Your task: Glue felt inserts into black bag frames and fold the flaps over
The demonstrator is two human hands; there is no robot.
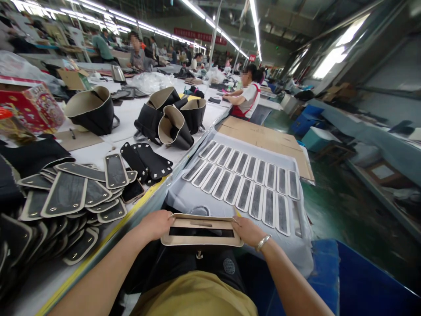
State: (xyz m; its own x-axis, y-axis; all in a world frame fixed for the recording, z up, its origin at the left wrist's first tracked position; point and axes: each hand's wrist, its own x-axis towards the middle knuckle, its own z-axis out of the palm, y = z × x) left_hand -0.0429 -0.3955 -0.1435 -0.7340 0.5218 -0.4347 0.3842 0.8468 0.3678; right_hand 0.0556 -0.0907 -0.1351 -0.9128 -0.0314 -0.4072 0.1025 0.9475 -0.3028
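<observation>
An open black bag body with a beige lining and rim (202, 240) is held over my lap, its opening facing up and a small metal clasp on its near side. My left hand (160, 224) grips its left end, fingers closed on the rim. At the right end my right hand (249, 230) pinches the rim, a silvery bracelet on the wrist. Just beyond, two rows of dark panels with pale edges (243, 193) lie on a cloth-covered surface (177, 197). A heap of similar panels with metal rings (66, 193) covers the table at left.
Several black bags (174, 127) stand on the long white table (131, 127), with black strips (151, 162) nearer. Cardboard (263, 140) lies behind the rows. A blue bin (362, 281) is at right. A person in a red apron (246, 98) sits farther along the table.
</observation>
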